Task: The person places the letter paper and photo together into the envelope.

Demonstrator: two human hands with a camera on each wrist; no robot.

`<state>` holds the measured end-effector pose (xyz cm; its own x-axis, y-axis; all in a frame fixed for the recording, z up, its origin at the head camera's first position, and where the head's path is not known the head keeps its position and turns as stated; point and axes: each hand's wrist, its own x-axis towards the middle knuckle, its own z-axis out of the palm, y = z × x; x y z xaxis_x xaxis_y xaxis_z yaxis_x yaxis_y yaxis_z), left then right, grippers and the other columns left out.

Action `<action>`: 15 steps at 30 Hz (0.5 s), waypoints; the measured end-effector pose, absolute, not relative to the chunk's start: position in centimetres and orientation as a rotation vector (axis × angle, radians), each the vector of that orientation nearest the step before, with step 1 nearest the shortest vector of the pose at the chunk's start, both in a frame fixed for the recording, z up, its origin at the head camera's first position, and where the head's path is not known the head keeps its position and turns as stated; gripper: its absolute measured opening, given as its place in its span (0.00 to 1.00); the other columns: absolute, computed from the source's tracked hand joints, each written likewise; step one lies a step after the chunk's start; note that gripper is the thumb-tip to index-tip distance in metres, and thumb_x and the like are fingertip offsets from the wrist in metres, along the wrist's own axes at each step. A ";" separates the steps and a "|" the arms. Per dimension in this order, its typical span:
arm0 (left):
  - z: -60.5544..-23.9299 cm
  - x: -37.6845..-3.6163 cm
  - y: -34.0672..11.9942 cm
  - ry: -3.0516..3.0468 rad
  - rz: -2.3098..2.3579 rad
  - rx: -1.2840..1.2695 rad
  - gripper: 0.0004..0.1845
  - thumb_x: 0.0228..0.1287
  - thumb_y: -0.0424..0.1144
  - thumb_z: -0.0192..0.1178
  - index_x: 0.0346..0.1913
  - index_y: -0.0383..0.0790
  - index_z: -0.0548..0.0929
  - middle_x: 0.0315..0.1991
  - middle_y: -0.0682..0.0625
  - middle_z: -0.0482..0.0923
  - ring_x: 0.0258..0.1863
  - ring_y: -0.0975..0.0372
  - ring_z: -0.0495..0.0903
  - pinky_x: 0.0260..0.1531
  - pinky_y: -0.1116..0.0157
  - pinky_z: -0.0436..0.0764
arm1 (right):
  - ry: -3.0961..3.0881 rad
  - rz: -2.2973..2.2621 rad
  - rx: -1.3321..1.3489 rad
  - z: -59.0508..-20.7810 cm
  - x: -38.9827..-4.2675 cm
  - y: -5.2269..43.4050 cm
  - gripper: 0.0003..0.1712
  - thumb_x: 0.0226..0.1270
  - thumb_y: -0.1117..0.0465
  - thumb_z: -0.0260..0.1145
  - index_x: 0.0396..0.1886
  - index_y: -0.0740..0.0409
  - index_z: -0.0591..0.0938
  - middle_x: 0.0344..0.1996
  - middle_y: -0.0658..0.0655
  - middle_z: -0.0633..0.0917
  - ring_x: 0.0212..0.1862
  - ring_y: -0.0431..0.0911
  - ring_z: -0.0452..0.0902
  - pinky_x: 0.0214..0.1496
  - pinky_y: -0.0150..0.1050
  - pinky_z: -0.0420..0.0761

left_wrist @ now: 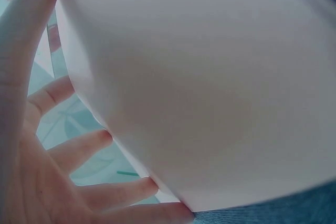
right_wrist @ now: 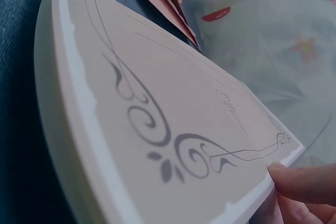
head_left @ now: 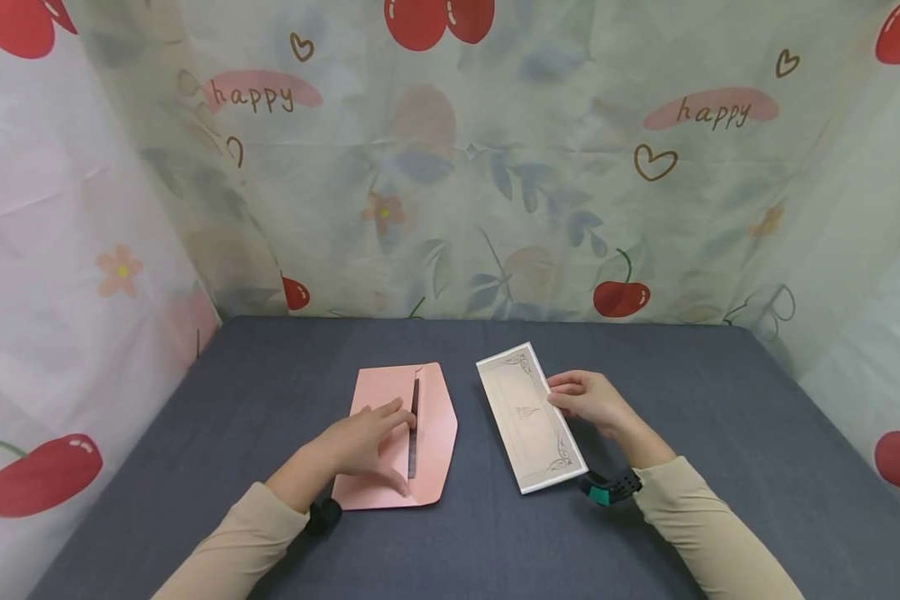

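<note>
A pink envelope (head_left: 437,417) lies on the dark grey table (head_left: 720,400) with its pointed flap out to the right and a dark slit at its mouth. My left hand (head_left: 378,442) rests flat on it, fingers straight and spread. The left wrist view shows the pink envelope (left_wrist: 210,77) close up with my fingers (left_wrist: 79,150) along its edge. Just right of it lies a white card (head_left: 528,417) with a scrolled border. My right hand (head_left: 562,396) pinches its right long edge. The right wrist view shows the card (right_wrist: 157,108) and one fingertip (right_wrist: 304,182) on its rim.
Printed cherry-and-flower cloth (head_left: 450,183) hangs close around the back and both sides of the table. Each wrist wears a dark band, the right one (head_left: 611,486) with a green part. Bare tabletop lies to the far right and near the front edge.
</note>
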<state>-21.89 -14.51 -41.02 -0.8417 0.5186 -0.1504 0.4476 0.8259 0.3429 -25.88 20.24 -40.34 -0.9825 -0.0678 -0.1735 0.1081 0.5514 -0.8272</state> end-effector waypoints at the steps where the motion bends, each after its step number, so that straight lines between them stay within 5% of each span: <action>1: -41.0 -21.9 -14.5 2.772 0.434 0.746 0.44 0.31 0.67 0.71 0.56 0.56 0.69 0.72 0.39 0.56 0.63 0.32 0.62 0.57 0.39 0.67 | 2.599 -1.407 0.030 -40.4 -25.9 20.1 0.20 0.63 0.64 0.63 0.54 0.67 0.75 0.47 0.67 0.83 0.38 0.42 0.79 0.42 0.38 0.80; 15: -41.0 -21.8 -14.5 2.780 0.443 0.728 0.44 0.30 0.67 0.71 0.55 0.55 0.70 0.71 0.39 0.56 0.63 0.31 0.62 0.55 0.39 0.68 | 2.536 -1.481 -0.021 -40.9 -25.8 18.6 0.19 0.62 0.65 0.64 0.52 0.68 0.76 0.44 0.65 0.84 0.37 0.40 0.80 0.42 0.38 0.82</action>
